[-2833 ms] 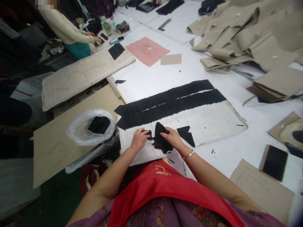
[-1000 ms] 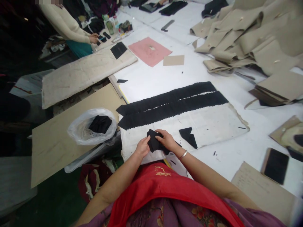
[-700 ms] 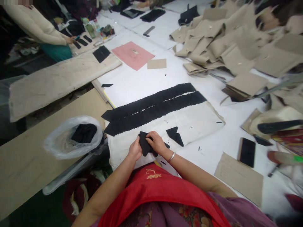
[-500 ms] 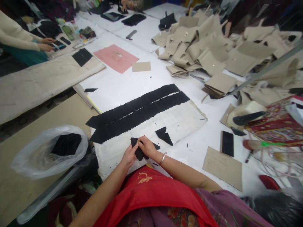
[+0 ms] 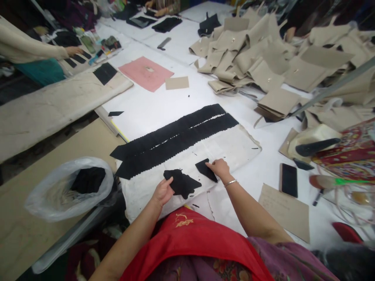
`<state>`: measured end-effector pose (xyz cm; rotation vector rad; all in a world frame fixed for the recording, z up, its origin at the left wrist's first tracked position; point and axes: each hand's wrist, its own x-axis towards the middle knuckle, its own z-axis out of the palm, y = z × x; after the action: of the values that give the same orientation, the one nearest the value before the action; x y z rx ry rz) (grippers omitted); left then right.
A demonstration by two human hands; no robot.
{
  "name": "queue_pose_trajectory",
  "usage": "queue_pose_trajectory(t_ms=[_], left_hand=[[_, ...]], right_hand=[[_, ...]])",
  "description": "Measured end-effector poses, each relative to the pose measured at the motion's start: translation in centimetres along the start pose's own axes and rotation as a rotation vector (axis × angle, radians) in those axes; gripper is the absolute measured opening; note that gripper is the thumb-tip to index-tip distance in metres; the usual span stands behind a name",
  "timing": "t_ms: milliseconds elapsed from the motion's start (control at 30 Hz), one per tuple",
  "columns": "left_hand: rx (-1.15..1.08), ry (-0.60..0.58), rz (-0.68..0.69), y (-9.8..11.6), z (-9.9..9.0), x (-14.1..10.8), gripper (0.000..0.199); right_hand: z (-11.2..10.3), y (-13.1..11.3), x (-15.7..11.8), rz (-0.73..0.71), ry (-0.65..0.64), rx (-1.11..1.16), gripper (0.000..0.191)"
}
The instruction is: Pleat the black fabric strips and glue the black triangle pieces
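Head view: on white cloth padding (image 5: 241,146), a jagged black fabric pile (image 5: 182,184) is gripped by the left hand (image 5: 163,191), an angular black fabric piece (image 5: 202,168) by the right hand (image 5: 220,168), folded beige panels (image 5: 258,50) heaped beyond.

Lane of table (image 5: 161,103) left free above centre, hemmed at upper right by pile (image 5: 249,58), flat strips (image 5: 181,143) passable from above, slim gap between scraps (image 5: 181,183) at lower centre, lower left blocked by bag (image 5: 63,195), room left between pad (image 5: 225,142) and phone (image 5: 288,179) at right.
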<state>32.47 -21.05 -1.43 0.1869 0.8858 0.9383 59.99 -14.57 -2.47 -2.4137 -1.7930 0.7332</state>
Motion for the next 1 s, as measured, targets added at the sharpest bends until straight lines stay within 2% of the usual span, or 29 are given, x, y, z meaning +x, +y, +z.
queue_pose_trajectory(t_ms=[133,233,300,400,467,567,633,700,800,900,1000], left_hand=[[-0.088,-0.002,-0.008,-0.1,1.4,-0.5,0.026],[-0.147,-0.056,0.018,0.8,1.6,0.4,0.026],[-0.194,-0.090,0.084,2.2,1.6,0.7,0.024],[-0.246,-0.127,0.140,4.1,2.1,0.2,0.021],[-0.262,-0.115,0.108,4.9,2.8,-0.1,0.020],[-0.280,-0.097,0.032,5.1,3.9,-0.1,0.018],[-0.290,-0.124,0.022,5.0,4.2,-0.1,0.014],[-0.272,-0.151,0.062,5.1,3.9,-0.3,0.010],[-0.169,-0.144,0.152,5.6,2.4,-1.6,0.013],[-0.061,-0.085,0.200,6.4,0.4,-3.0,0.019],[-0.022,-0.009,0.211,7.1,-1.4,-3.6,0.019]], right_hand=[[-0.6,-1.1,-0.3,-0.089,-0.016,0.052,0.031],[0.7,-0.8,1.4,-0.120,-0.125,0.096,0.030],[1.5,-0.6,2.8,-0.153,-0.135,0.102,0.030],[1.6,-0.6,2.7,-0.103,-0.034,0.023,0.035],[1.4,-0.8,1.8,-0.087,0.013,-0.034,0.038],[1.5,-1.3,1.2,-0.118,-0.022,-0.081,0.034],[1.9,-1.8,1.3,-0.141,-0.053,-0.087,0.026],[2.3,-2.3,1.5,-0.171,-0.066,-0.096,0.020],[2.5,-3.3,0.6,-0.274,0.005,-0.142,0.024],[2.2,-4.4,-0.8,-0.414,0.115,-0.181,0.032],[2.1,-5.3,-1.4,-0.443,0.157,-0.108,0.027]])
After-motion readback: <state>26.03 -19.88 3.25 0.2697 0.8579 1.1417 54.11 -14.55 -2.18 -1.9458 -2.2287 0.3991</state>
